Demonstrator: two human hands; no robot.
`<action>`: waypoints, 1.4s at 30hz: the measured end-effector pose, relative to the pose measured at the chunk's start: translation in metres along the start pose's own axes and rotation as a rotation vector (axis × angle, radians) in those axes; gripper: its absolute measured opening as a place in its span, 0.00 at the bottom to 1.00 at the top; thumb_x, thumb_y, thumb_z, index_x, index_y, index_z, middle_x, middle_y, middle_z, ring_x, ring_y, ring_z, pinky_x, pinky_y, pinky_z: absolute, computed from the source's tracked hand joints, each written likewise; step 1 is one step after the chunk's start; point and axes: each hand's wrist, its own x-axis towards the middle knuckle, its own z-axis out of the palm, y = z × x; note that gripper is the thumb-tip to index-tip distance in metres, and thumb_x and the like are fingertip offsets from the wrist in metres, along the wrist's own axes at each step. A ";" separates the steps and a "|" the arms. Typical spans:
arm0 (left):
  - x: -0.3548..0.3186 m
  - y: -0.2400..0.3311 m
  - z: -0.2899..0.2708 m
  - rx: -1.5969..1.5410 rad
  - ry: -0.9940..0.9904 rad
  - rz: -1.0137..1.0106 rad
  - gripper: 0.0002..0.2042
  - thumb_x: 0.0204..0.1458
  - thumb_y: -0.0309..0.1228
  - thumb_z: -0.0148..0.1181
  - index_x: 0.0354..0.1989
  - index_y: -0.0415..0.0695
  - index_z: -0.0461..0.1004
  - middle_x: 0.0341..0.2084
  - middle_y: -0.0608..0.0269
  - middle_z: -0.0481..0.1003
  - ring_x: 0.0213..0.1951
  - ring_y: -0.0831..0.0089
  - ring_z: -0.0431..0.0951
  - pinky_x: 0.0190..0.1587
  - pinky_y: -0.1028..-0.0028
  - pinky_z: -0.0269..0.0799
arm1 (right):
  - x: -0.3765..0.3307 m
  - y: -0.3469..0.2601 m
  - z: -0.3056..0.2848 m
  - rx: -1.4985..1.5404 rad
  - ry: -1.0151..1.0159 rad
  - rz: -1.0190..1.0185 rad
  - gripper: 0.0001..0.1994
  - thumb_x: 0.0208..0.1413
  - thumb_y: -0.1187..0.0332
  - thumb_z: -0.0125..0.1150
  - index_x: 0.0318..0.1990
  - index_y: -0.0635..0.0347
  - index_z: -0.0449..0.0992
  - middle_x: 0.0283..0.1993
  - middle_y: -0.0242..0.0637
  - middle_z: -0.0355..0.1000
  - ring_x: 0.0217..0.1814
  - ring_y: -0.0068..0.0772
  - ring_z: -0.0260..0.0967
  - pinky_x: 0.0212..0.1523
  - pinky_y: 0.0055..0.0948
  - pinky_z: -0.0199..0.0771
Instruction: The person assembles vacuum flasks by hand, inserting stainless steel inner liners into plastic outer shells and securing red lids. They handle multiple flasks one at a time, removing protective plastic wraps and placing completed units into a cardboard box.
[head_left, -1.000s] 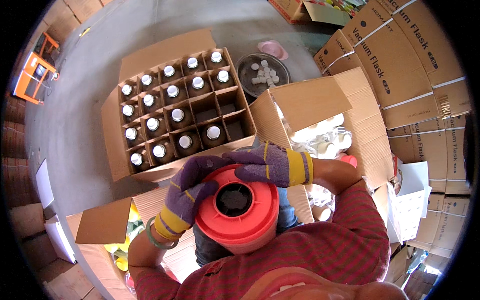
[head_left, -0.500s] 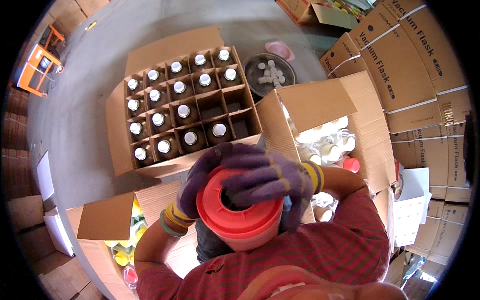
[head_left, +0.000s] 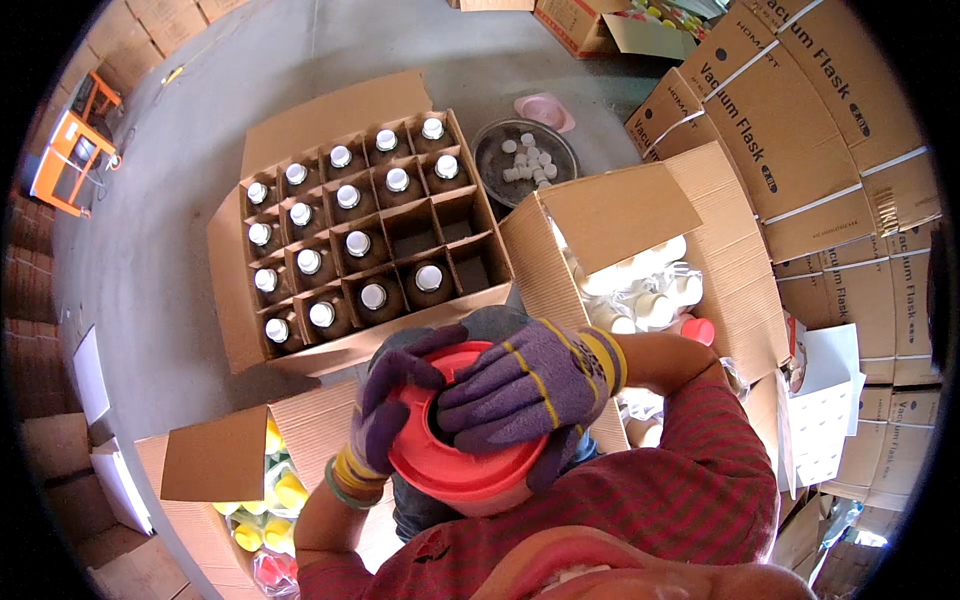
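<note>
A red plastic flask shell [head_left: 425,468], round with a dark hole in its top, is held in front of my body. My left hand [head_left: 385,405], in a purple glove with a yellow cuff, clasps its left side, the fingers bent over the rim. Across the top right lies my right hand [head_left: 530,390], gloved alike. Its fingers are bent together over part of the hole, and its thumb is down the shell's side. The fingertips inside the hole are hidden. Beyond it stands a divided carton [head_left: 430,318] with dark, white-topped bottles [head_left: 358,244] in most compartments.
A round dark tray [head_left: 492,186] holds loose white caps [head_left: 530,160]; a pink piece [head_left: 546,112] lies behind it. Open cartons stand at right [head_left: 535,270] with cream-white pieces and at left [head_left: 185,530] with yellow-topped ones. Tall stacked cartons [head_left: 790,120] line the right side.
My right hand has come down from above the shell and settled over its top and hole. My left fingers have shifted along the rim. The view has tilted slightly.
</note>
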 end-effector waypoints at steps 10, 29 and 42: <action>0.015 0.021 -0.008 -0.042 0.076 -0.233 0.13 0.46 0.34 0.54 0.37 0.39 0.69 0.58 0.39 0.66 0.60 0.53 0.67 0.63 0.61 0.59 | 0.010 -0.006 -0.001 -0.123 -0.072 0.040 0.26 0.51 0.49 0.65 0.45 0.64 0.77 0.47 0.48 0.76 0.50 0.44 0.76 0.50 0.37 0.78; -0.007 0.001 0.043 0.270 0.276 0.102 0.25 0.49 0.36 0.51 0.55 0.34 0.65 0.54 0.45 0.69 0.57 0.54 0.69 0.61 0.61 0.62 | -0.036 0.002 0.002 -0.057 0.146 -0.010 0.24 0.59 0.48 0.51 0.39 0.64 0.78 0.42 0.46 0.78 0.45 0.44 0.78 0.45 0.41 0.79; 0.011 0.007 0.002 -0.078 0.096 -0.400 0.37 0.39 0.33 0.56 0.63 0.34 0.59 0.62 0.45 0.63 0.63 0.56 0.64 0.67 0.62 0.55 | -0.013 -0.045 0.023 -0.183 0.168 0.344 0.28 0.45 0.45 0.66 0.43 0.61 0.78 0.46 0.44 0.76 0.46 0.45 0.76 0.49 0.43 0.76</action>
